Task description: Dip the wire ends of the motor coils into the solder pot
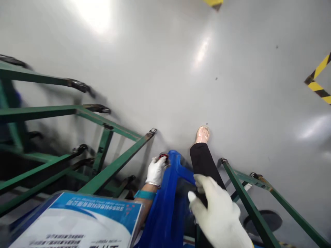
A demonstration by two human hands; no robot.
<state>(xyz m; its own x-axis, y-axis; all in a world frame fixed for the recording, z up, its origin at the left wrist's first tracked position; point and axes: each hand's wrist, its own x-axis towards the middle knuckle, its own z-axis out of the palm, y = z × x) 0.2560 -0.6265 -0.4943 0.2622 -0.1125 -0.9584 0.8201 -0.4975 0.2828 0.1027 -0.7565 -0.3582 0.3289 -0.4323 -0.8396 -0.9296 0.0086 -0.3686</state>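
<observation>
My left hand (155,172), in a white glove with a teal band at the wrist, is at the far left edge of a blue plastic crate (165,206). Its fingers curl around a small dark item with some red (163,157), whose kind I cannot make out. Over the right side of the crate, my gloved right hand (217,210) has its thumb and fingers apart and nothing between them. Most of the crate's inside is in shadow or behind the right hand.
Green metal frames with dark feet or casters (113,165) stand at left, and another green frame (248,199) is at right. A badge in a clear sleeve (88,220) hangs low at left. My foot (202,134) is on grey floor. Yellow-black tape (314,84) marks the floor.
</observation>
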